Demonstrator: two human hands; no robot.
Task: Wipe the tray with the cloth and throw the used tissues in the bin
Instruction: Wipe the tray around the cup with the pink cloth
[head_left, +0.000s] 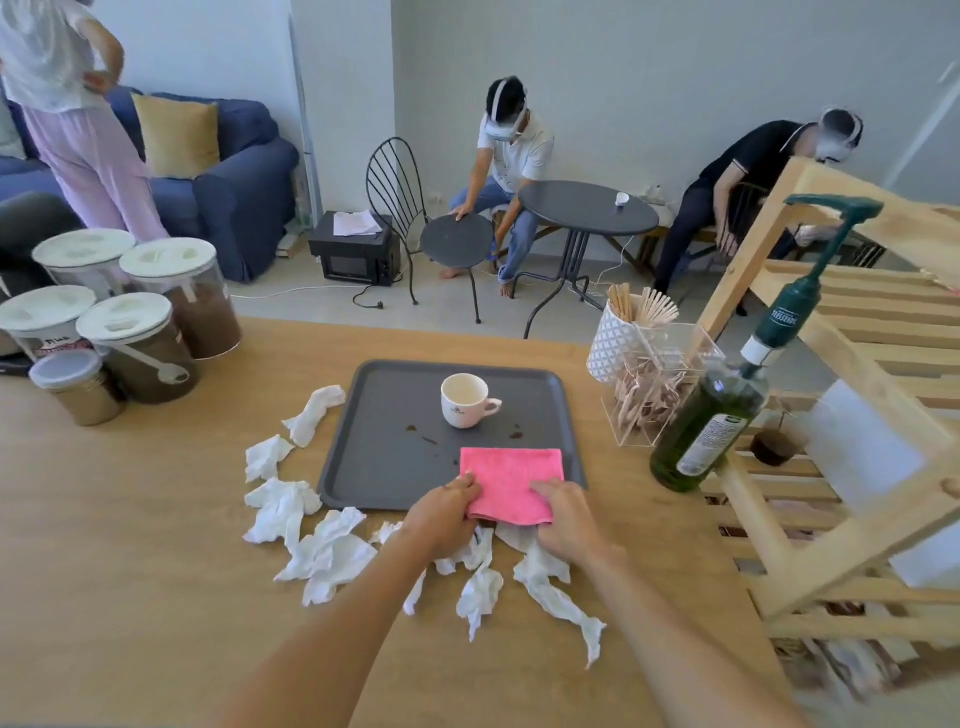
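A dark grey tray (384, 467) lies on the wooden table, with brown spill spots near its middle and a white cup (464, 401) standing on it. A folded pink cloth (514, 478) rests over the tray's near right corner. My left hand (444, 514) pinches the cloth's near left edge, and my right hand (566, 519) grips its near right edge. Several crumpled white tissues (283, 506) lie on the table around the tray's left and near sides, some partly under my hands. No bin is in view.
Lidded jars (140, 348) stand at the table's left. On the right are a green pump bottle (711, 421), a clear box of packets (654, 395), a cup of wooden sticks (621, 332) and a wooden rack (852, 364). People sit and stand beyond the table.
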